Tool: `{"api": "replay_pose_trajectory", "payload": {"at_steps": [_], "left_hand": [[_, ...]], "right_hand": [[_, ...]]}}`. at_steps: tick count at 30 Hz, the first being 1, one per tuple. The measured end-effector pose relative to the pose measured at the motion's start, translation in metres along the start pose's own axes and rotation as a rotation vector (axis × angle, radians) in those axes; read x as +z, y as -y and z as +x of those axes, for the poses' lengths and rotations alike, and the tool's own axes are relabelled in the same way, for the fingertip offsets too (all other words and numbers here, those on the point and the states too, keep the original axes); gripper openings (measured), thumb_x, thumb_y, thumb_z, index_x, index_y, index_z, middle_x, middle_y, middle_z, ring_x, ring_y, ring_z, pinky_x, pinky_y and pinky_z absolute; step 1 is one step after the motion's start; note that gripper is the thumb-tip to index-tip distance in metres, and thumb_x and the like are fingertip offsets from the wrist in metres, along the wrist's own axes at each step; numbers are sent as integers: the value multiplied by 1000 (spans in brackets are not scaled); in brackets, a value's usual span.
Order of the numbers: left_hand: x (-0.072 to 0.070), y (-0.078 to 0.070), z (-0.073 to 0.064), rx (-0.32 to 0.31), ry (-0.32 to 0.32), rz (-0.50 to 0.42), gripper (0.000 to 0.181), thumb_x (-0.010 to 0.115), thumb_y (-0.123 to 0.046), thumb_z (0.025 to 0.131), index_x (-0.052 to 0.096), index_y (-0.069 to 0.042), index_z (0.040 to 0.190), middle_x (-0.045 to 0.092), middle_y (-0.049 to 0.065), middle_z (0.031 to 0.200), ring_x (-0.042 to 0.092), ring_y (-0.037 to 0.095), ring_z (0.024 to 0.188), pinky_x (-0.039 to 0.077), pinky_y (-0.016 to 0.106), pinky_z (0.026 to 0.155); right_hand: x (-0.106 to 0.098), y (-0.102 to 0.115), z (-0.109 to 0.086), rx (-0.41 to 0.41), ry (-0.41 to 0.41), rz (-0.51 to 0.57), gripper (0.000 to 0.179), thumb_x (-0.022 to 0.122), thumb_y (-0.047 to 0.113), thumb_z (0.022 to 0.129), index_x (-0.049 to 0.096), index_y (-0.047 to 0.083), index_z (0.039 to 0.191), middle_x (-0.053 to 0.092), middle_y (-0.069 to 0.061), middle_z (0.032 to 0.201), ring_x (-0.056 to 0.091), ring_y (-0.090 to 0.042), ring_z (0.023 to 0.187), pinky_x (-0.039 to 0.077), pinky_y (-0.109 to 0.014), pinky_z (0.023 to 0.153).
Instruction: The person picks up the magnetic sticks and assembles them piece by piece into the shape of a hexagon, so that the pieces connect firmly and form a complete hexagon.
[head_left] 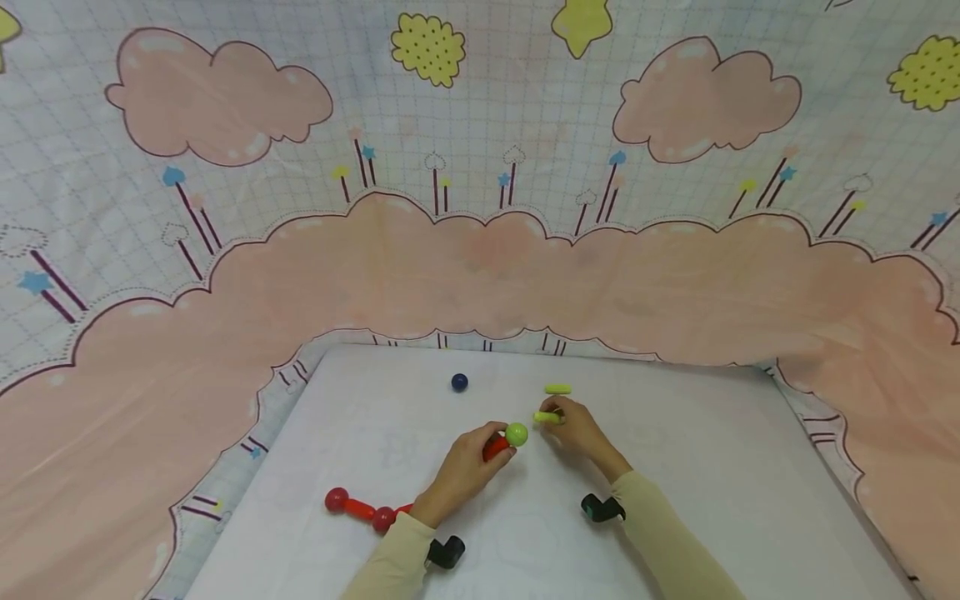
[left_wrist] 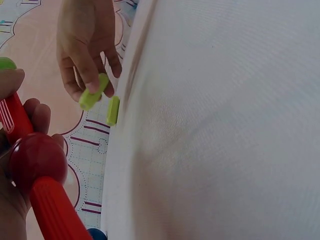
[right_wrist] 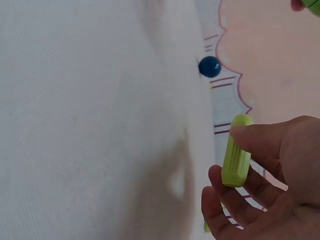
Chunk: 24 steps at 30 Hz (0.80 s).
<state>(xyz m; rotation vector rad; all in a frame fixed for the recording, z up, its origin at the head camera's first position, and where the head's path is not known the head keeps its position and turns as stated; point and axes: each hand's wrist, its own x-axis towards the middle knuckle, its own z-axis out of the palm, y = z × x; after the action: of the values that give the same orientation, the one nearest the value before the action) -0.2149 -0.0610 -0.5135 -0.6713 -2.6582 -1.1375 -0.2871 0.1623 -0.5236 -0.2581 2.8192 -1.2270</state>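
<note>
In the head view my left hand grips a red rod that has a green ball at its end. The left wrist view shows a red ball joined to that rod, with another red rod running on from it. To the lower left a red ball and a red rod belong to a chain that passes behind my left forearm. My right hand pinches a yellow-green rod between thumb and fingers, a short way right of the green ball and apart from it.
A second yellow-green rod lies on the white table just beyond my right hand. Farther back on the left rests a dark blue ball. A patterned cloth hangs behind the table.
</note>
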Motion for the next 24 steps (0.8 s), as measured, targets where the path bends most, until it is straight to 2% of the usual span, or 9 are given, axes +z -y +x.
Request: {"api": "replay_pose_trajectory", "payload": {"at_steps": [7, 15, 24], "left_hand": [[1, 1, 2, -5, 6, -2, 36, 68, -28, 93, 60, -14, 125, 70, 3, 110, 62, 14, 93, 54, 32, 84], [2, 2, 4, -1, -6, 0, 35, 69, -27, 92, 61, -14, 123, 70, 2, 104, 62, 13, 91, 54, 30, 82], [3, 4, 4, -11, -1, 4, 36, 69, -28, 93, 60, -13, 125, 71, 3, 109, 63, 14, 93, 55, 34, 85]], "right_hand": [[-15, 8, -10, -51, -25, 14, 18, 70, 8, 90, 62, 11, 106, 66, -5, 111, 61, -22, 102, 52, -42, 90], [-27, 15, -21, -110, -49, 44, 21, 71, 7, 88, 62, 8, 108, 67, -7, 108, 59, -20, 98, 52, -35, 84], [-31, 22, -34, -122, -63, 75, 23, 72, 6, 87, 62, 9, 108, 67, -6, 106, 59, -17, 97, 52, -27, 80]]}}
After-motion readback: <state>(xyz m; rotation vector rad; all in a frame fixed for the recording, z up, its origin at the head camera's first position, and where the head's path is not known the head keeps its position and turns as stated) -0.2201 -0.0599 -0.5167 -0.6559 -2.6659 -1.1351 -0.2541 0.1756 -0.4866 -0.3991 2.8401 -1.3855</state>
